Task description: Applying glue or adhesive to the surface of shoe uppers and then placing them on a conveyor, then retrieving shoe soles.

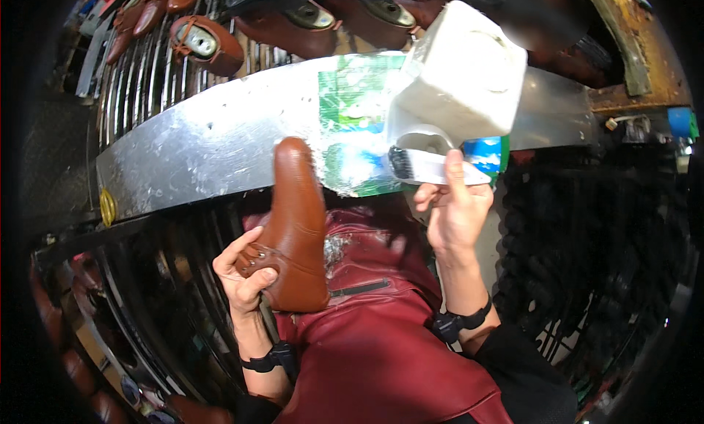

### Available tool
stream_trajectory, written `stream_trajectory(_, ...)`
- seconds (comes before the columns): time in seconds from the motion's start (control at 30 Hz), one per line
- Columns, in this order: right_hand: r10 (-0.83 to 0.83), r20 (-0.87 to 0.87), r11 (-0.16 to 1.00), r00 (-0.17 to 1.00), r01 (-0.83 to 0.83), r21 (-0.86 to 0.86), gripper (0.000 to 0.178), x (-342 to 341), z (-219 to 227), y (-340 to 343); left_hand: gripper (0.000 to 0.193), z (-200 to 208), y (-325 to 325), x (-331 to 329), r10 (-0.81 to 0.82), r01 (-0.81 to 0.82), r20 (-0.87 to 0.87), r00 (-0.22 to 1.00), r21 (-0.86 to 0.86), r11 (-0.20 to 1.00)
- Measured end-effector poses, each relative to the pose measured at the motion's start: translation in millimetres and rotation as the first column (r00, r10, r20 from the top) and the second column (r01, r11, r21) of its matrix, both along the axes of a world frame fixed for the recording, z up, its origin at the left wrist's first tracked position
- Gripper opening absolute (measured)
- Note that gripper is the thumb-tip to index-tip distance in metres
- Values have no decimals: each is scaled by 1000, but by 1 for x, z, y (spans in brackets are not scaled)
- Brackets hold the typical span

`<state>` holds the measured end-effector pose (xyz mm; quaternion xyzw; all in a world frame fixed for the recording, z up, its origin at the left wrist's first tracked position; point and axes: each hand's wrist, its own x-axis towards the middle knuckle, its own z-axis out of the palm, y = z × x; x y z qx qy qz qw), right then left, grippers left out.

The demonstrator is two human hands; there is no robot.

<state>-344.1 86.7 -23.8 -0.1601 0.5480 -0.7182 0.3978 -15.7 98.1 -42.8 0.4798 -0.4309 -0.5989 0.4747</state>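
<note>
Your left fingers (238, 249) are closed around the lacing side of the brown shoe (299, 226), which stands toe up to their right, its toe overlapping the worktop's (213, 145) near edge. Your right fingers (456, 178) pinch a white brush (433, 169), dark bristles leftward, above the near edge, just in front of the white container (469, 72). Whether the toe touches metal, you cannot tell.
</note>
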Motion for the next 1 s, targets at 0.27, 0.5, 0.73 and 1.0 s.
stream_trajectory(0.27, 407, 251, 912, 878, -374, -169, 18, 19, 48, -24, 69, 22, -5, -12, -104, 121, -174, 979, 89, 989)
stream_trajectory(0.5, 485, -107, 856, 868, -496, -145, 17, 55, 48, 44, 68, 9, -11, -16, -150, 198, -450, 880, 60, 978)
stream_trajectory(0.73, 673, -488, 556, 556, -815, -163, 9, 67, 77, 78, 48, 8, -13, -6, -76, 112, -439, 895, 55, 992)
stream_trajectory(1.0, 643, -487, 628, 591, -771, -106, 12, 59, 78, 52, 33, 28, -19, -13, 57, -25, -387, 920, 87, 996)
